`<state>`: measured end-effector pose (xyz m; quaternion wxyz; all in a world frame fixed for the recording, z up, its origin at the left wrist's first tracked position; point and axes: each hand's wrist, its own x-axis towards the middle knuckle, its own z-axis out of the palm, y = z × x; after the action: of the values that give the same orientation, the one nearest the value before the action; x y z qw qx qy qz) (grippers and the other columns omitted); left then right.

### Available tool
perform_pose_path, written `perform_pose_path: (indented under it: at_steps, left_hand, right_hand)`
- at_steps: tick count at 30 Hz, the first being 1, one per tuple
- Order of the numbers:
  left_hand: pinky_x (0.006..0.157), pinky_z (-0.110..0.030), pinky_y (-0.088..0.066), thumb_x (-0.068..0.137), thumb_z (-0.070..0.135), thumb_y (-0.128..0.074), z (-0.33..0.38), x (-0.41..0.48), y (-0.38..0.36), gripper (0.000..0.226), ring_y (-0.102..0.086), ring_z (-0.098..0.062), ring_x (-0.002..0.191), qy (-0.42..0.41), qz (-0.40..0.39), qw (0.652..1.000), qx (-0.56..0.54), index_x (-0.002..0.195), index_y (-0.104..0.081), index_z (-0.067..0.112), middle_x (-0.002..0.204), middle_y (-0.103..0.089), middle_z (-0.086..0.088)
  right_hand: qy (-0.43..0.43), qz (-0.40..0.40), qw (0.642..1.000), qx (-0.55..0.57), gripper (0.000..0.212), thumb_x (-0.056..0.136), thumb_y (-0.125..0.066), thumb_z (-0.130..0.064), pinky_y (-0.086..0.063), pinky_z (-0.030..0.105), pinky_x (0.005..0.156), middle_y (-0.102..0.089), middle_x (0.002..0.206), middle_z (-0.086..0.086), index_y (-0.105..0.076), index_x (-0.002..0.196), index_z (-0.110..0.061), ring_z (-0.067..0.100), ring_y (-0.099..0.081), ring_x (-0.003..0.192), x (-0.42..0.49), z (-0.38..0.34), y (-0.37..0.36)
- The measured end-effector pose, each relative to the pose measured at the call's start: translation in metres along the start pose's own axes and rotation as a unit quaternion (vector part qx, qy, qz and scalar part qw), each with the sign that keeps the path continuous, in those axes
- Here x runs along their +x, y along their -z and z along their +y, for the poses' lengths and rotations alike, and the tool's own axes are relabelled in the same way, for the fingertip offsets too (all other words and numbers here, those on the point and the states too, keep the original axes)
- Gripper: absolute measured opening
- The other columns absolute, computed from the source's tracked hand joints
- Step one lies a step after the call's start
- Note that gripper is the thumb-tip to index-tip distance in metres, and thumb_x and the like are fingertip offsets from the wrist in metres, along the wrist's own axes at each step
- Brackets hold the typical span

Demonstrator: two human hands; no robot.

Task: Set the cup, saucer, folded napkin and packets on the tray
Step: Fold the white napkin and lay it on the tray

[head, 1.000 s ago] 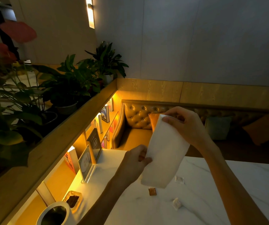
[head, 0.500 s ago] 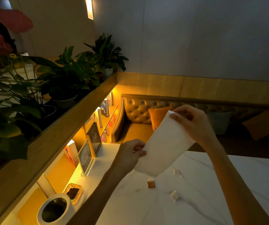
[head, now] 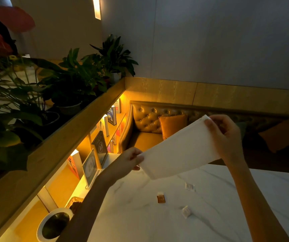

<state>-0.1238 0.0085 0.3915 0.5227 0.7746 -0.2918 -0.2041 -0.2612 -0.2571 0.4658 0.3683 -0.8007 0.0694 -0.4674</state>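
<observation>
Napkin [head: 178,151] is held in air over the marble table [head: 210,215]: left hand [head: 126,161] pinches its 8 o'clock end, right hand [head: 225,135] pinches the 1 o'clock corner. Looks light and limp, and would likely sag or unfold from one corner, so grip both ends or along the fold. Packets [head: 161,199] lie on the table at its 6 o'clock.

a café: tufted booth [head: 150,117], marble table [head: 210,215], table-number stand [head: 90,167].

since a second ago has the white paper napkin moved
Yes: the white paper napkin has tilted flatter, its top end swinging from over the orange cushion to the right of it.
</observation>
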Motion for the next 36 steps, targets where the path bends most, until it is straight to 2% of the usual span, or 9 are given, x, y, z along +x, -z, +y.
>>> perform_pose_path:
  at_steps: [4,10,15,18,22,25,30,33,36]
  left_hand:
    - [0.084,-0.029,-0.058,0.1,0.031,-0.047,0.007,0.002,0.008,0.017,-0.061,-0.017,0.106,0.0,0.029,0.997,-0.073,0.112,-0.05,0.019,0.117,-0.056,-0.002]
    - [0.089,-0.044,-0.058,0.101,0.022,-0.045,0.007,0.002,-0.014,0.022,-0.055,-0.028,0.117,0.022,0.059,0.984,-0.164,0.122,-0.04,0.015,0.127,-0.046,-0.009]
    - [0.094,-0.05,-0.055,0.102,0.03,-0.041,0.005,0.006,-0.033,0.034,-0.057,-0.026,0.116,0.013,0.152,0.955,-0.255,0.132,-0.044,0.015,0.129,-0.052,-0.009]
    - [0.094,-0.05,-0.054,0.104,0.033,-0.036,0.001,0.01,-0.053,0.034,-0.057,-0.025,0.113,0.068,0.165,0.939,-0.294,0.133,-0.046,0.017,0.123,-0.055,-0.006]
    - [0.072,-0.028,-0.053,0.104,0.038,-0.03,-0.012,0.009,-0.08,0.022,-0.056,-0.013,0.097,0.06,0.241,0.949,-0.195,0.119,-0.038,0.025,0.109,-0.05,0.003]
    - [0.079,-0.035,-0.054,0.103,0.034,-0.031,-0.014,0.009,-0.083,0.008,-0.058,-0.013,0.096,-0.018,0.316,0.939,-0.135,0.107,-0.035,0.028,0.104,-0.051,0.006]
    - [0.06,-0.009,-0.047,0.103,0.031,-0.035,-0.003,0.006,-0.062,0.003,-0.055,0.014,0.091,-0.134,0.356,0.924,-0.037,0.104,-0.034,0.033,0.098,-0.047,0.023]
    - [0.067,0.003,-0.043,0.1,0.03,-0.037,0.007,0.002,-0.044,0.006,-0.051,0.021,0.091,-0.178,0.373,0.911,-0.013,0.106,-0.039,0.027,0.095,-0.047,0.023]
    - [0.066,0.001,-0.044,0.102,0.025,-0.041,0.015,-0.001,-0.029,0.004,-0.051,0.021,0.089,-0.174,0.365,0.915,-0.017,0.104,-0.044,0.025,0.091,-0.048,0.022]
  right_hand:
    - [-0.011,0.022,1.0,0.006,0.018,0.094,-0.057,-0.023,-0.048,0.018,0.061,-0.058,0.09,-0.016,-0.054,0.108,-0.013,-0.004,-0.061,0.076,-0.008,0.007,0.001]
    - [-0.035,0.075,0.995,0.053,0.016,0.093,-0.056,-0.026,-0.049,0.004,0.059,-0.058,0.091,-0.018,-0.052,0.106,-0.018,-0.011,-0.06,0.076,-0.021,0.009,-0.006]
    - [-0.018,0.086,0.994,0.063,0.015,0.092,-0.055,-0.028,-0.048,0.004,0.058,-0.058,0.091,-0.018,-0.051,0.106,-0.021,-0.008,-0.061,0.078,-0.026,0.006,-0.005]
    - [-0.001,0.079,0.995,0.064,0.015,0.093,-0.054,-0.025,-0.049,0.005,0.057,-0.058,0.092,-0.018,-0.05,0.106,-0.021,-0.005,-0.063,0.079,-0.03,0.003,-0.008]
    - [0.02,0.054,0.997,0.052,0.019,0.092,-0.054,-0.028,-0.051,0.008,0.057,-0.059,0.091,-0.022,-0.052,0.107,-0.016,-0.002,-0.063,0.079,-0.034,-0.002,-0.012]
    - [0.046,0.069,0.996,0.024,0.021,0.092,-0.052,-0.035,-0.05,0.006,0.061,-0.058,0.091,-0.023,-0.052,0.105,-0.02,-0.003,-0.061,0.079,-0.035,-0.009,-0.012]
    - [0.042,0.137,0.989,-0.035,0.02,0.094,-0.052,-0.034,-0.049,0.013,0.064,-0.057,0.091,-0.009,-0.053,0.105,-0.017,0.0,-0.059,0.078,-0.038,-0.01,-0.007]
    - [0.009,0.153,0.987,-0.045,0.024,0.094,-0.051,-0.035,-0.051,0.023,0.063,-0.06,0.094,0.0,-0.05,0.108,-0.016,0.013,-0.061,0.078,-0.044,-0.009,-0.009]
    - [-0.045,0.154,0.986,-0.037,0.024,0.095,-0.051,-0.04,-0.051,0.021,0.062,-0.061,0.097,-0.002,-0.048,0.11,-0.021,0.011,-0.063,0.081,-0.055,-0.008,-0.013]
